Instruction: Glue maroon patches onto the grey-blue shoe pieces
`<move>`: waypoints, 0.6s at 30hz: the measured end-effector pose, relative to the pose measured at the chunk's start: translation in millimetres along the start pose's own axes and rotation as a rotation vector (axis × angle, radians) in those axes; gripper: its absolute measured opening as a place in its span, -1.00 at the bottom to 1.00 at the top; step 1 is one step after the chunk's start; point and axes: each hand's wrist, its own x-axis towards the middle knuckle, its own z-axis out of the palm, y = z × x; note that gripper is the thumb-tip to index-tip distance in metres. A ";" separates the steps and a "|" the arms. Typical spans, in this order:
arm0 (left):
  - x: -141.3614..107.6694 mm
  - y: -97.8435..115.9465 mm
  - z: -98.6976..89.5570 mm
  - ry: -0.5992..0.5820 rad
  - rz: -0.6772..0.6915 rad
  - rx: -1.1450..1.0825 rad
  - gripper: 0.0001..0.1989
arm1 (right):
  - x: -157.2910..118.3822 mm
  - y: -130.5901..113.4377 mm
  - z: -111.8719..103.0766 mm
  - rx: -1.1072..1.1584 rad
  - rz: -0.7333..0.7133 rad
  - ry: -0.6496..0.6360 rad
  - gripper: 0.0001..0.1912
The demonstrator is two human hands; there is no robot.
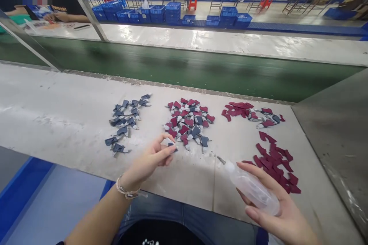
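Between the thumb and fingers of my left hand (156,153) is a small grey-and-navy piece (171,145), partly hidden by the fingertips. My right hand (276,203) is wrapped round a translucent squeeze bottle (253,187) with a thin metal needle tip (220,158) pointing up and left. Just beyond my left hand lies a heap of maroon, navy and grey pieces (188,122). Navy-and-grey pieces (120,122) are spread out to its left. Flat maroon pieces (274,162) lie beside the bottle, and another maroon pile (237,109) sits further back, next to a few grey-backed pieces (266,118).
The pieces lie on a pale worktable (71,122). A green conveyor belt (178,66) runs behind it, and a metal panel (336,122) borders the right side. A blue bin (31,191) is at lower left. Across the belt, a person (67,3) works at another table.
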 end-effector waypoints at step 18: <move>3.5 -27.2 33.7 -0.036 0.053 0.543 -0.70 | -13.8 -1.4 -7.5 0.475 0.138 -0.139 -0.53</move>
